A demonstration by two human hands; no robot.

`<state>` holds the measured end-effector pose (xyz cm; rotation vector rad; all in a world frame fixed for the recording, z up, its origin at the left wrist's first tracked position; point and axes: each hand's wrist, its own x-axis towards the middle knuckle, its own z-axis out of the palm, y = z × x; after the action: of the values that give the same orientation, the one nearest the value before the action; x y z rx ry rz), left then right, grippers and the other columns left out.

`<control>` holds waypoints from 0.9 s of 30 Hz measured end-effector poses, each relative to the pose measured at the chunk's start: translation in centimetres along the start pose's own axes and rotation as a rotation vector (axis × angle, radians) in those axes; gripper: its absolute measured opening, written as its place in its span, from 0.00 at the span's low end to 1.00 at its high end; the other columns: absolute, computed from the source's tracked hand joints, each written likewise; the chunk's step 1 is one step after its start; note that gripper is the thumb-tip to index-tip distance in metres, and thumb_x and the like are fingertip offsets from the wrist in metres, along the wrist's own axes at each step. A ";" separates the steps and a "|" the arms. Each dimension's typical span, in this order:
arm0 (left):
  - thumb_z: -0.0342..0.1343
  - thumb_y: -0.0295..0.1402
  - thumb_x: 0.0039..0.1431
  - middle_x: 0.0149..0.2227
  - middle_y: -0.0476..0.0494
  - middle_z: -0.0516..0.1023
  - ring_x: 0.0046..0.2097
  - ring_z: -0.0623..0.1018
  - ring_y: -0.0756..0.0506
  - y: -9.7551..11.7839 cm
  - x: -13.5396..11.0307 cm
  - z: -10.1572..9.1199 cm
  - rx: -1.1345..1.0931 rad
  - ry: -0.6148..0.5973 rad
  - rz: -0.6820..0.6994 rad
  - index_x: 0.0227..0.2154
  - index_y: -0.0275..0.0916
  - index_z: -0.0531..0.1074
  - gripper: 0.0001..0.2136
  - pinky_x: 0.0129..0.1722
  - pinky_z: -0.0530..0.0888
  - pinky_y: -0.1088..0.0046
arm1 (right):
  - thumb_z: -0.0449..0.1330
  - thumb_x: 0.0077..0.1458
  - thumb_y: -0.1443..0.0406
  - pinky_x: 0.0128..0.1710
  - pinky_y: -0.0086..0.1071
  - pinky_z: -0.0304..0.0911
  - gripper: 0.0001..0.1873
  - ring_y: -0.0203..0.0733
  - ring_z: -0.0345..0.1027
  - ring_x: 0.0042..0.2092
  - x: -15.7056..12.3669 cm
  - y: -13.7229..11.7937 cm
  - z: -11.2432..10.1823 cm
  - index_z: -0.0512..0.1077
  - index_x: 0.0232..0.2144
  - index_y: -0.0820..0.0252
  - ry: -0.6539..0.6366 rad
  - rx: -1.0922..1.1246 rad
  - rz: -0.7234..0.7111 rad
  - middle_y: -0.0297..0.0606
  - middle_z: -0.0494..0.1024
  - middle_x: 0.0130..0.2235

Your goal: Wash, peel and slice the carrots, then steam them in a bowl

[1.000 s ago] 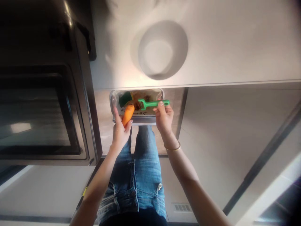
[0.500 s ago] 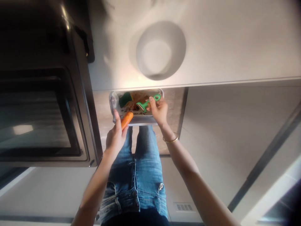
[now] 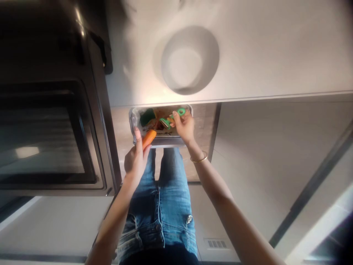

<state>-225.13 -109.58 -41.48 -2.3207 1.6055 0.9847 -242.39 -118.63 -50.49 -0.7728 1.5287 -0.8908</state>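
My left hand [image 3: 136, 158] is closed around an orange carrot [image 3: 149, 137], whose tip points up and to the right over the near edge of a clear bin [image 3: 132, 121]. My right hand [image 3: 184, 127] grips a green peeler [image 3: 171, 118] by its handle, the blade end just above the carrot's tip. The bin sits on the floor below the counter edge and holds scraps, orange peelings and something dark green. A gold bangle circles my right wrist.
A white counter [image 3: 275, 55] with a round sunken basin [image 3: 190, 59] fills the top. A dark oven with a glass door [image 3: 49, 129] stands at the left. My legs in blue jeans [image 3: 160, 206] are below the bin. Pale cabinet fronts lie to the right.
My right hand has drawn the peeler leftward and turned it, so less handle sticks out to the right. The carrot has tilted a little lower and shifted toward the bin's near edge.
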 end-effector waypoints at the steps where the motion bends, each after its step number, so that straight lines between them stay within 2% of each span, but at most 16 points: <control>1: 0.54 0.41 0.65 0.45 0.37 0.82 0.36 0.82 0.39 -0.1 0.0 0.0 0.001 0.008 -0.010 0.73 0.41 0.38 0.40 0.37 0.78 0.64 | 0.64 0.49 0.40 0.23 0.27 0.71 0.27 0.35 0.74 0.25 -0.1 -0.2 -0.1 0.69 0.33 0.56 -0.007 0.008 -0.002 0.34 0.81 0.30; 7: 0.55 0.37 0.64 0.50 0.38 0.81 0.40 0.82 0.39 0.3 0.5 0.1 -0.017 0.038 -0.025 0.72 0.42 0.32 0.43 0.40 0.78 0.64 | 0.62 0.51 0.40 0.21 0.27 0.71 0.27 0.35 0.74 0.24 -2.5 -1.7 2.1 0.67 0.33 0.56 -0.228 0.123 0.058 0.33 0.80 0.30; 10: 0.54 0.37 0.65 0.50 0.38 0.81 0.41 0.82 0.38 0.1 0.2 0.2 -0.007 0.041 -0.025 0.72 0.43 0.32 0.42 0.41 0.78 0.61 | 0.62 0.50 0.39 0.23 0.28 0.71 0.28 0.36 0.73 0.24 -1.6 -0.9 1.9 0.67 0.32 0.56 -0.149 0.057 0.043 0.32 0.79 0.27; 14: 0.54 0.38 0.64 0.47 0.38 0.81 0.40 0.81 0.38 -0.4 0.1 0.4 0.000 0.072 -0.032 0.73 0.44 0.39 0.40 0.42 0.78 0.61 | 0.61 0.49 0.38 0.25 0.30 0.72 0.29 0.37 0.73 0.22 -0.3 -0.4 0.4 0.66 0.30 0.56 -0.014 -0.034 0.021 0.29 0.75 0.20; 18: 0.54 0.37 0.64 0.46 0.37 0.81 0.40 0.81 0.39 -0.6 0.5 1.2 -0.039 0.086 0.027 0.72 0.40 0.41 0.39 0.42 0.77 0.62 | 0.61 0.50 0.38 0.23 0.31 0.71 0.28 0.38 0.73 0.22 -1.3 -1.2 1.2 0.68 0.31 0.56 -0.109 0.050 0.070 0.31 0.77 0.21; 21: 0.54 0.36 0.65 0.48 0.39 0.80 0.44 0.81 0.39 -0.8 0.6 2.0 -0.108 0.098 0.066 0.72 0.42 0.40 0.38 0.43 0.78 0.63 | 0.61 0.50 0.38 0.21 0.31 0.70 0.28 0.38 0.72 0.21 -1.4 -0.9 2.2 0.68 0.30 0.55 -0.175 0.060 0.108 0.30 0.76 0.20; 27: 0.54 0.38 0.65 0.49 0.38 0.79 0.50 0.80 0.37 -1.3 -0.1 2.2 -0.107 0.084 0.051 0.71 0.46 0.49 0.34 0.48 0.77 0.62 | 0.62 0.54 0.42 0.24 0.33 0.71 0.24 0.40 0.72 0.22 1.2 0.9 0.6 0.69 0.31 0.55 -0.015 -0.066 0.044 0.31 0.74 0.19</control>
<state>-224.94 -107.94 -43.47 -2.4330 1.6909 1.0207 -241.91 -119.33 -51.92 -0.7892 1.5627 -0.8035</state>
